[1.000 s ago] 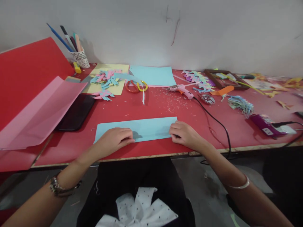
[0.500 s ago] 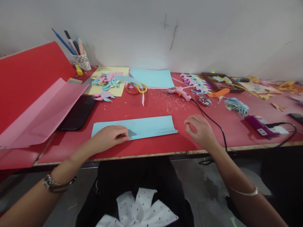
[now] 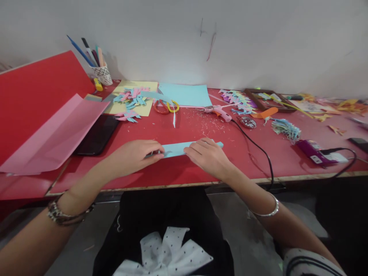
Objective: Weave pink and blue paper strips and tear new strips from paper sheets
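Note:
A light blue sheet of paper [image 3: 174,150] lies near the front of the red table, folded or rolled into a narrow strip. My left hand [image 3: 143,152] is closed on its left part, thumb below and fingers above. On the right part, my right hand [image 3: 207,156] grips the strip with its fingers bent over the top. The strip's right end pokes out past that hand. Its left end is hidden behind my left hand, and my right thumb cannot be seen.
Beyond the strip lie scissors [image 3: 168,107], a pink glue gun [image 3: 221,112] with a black cord, and cut paper fringes [image 3: 132,99]. A black phone [image 3: 96,136] and pink sheet [image 3: 63,134] are at left; a purple power box [image 3: 314,153] is at right.
My right hand has moved left onto the paper. The blue paper has become narrower, folded or rolled up, and sits slightly farther from the table's front edge. My left hand has shifted a little right.

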A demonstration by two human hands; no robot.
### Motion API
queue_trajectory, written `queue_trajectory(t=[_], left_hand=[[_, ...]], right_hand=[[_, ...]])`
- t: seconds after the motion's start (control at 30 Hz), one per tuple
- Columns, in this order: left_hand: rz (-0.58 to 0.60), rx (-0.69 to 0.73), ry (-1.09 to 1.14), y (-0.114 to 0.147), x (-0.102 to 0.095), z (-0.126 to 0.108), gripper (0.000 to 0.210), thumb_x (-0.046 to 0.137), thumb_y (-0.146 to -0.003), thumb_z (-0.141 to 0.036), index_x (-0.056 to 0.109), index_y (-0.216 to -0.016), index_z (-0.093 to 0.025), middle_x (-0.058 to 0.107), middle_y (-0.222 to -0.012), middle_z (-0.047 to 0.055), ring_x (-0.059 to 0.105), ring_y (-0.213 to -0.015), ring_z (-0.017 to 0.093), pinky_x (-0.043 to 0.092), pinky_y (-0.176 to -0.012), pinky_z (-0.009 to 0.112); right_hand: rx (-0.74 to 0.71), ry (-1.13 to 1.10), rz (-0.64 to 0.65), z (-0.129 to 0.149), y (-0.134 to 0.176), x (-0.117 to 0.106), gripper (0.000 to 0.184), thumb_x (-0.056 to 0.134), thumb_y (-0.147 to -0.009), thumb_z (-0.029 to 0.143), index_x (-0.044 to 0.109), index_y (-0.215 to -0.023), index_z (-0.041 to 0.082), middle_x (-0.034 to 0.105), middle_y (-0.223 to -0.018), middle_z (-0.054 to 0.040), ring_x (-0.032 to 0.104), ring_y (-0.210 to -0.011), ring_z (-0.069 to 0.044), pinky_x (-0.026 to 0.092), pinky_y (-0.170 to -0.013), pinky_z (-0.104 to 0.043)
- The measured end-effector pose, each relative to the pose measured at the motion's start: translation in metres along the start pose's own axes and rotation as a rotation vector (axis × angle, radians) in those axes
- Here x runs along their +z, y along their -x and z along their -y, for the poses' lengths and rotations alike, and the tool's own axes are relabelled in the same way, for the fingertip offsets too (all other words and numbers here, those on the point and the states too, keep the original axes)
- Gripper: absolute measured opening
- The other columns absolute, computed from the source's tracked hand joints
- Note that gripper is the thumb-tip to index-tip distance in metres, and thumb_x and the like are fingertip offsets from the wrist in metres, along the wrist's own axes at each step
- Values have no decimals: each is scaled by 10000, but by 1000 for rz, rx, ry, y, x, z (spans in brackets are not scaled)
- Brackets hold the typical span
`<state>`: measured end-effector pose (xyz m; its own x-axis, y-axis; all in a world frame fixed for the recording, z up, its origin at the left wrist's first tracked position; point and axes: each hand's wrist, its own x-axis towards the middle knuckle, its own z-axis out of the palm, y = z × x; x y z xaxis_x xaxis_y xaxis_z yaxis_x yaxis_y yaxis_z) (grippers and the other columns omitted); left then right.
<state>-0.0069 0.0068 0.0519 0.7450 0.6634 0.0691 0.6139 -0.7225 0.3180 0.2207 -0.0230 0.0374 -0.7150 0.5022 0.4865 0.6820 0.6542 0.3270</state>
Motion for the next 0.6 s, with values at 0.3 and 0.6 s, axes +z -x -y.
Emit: queue_trajectory(t=[0.3, 0.6], left_hand=[[-380, 310, -587, -18, 6, -26, 301, 313, -824, -153, 519, -605, -167, 538, -498, -6, 463, -439, 117, 302, -480, 259], [-472, 205, -592, -2, 4, -5, 305, 306, -793, -161, 513, -572, -195, 463, -407, -37, 412, -401, 99, 236, -453, 244]], right_hand=[[255, -470, 322, -4, -27, -16, 253, 408, -850, 290, 588, -737, 152, 559, -595, 14, 452, -527, -79, 263, -523, -204], [336, -862, 335, -27, -15, -29, 237, 468, -807, 294, 531, -636, 143, 470, -526, 51, 396, -486, -44, 280, -505, -159]])
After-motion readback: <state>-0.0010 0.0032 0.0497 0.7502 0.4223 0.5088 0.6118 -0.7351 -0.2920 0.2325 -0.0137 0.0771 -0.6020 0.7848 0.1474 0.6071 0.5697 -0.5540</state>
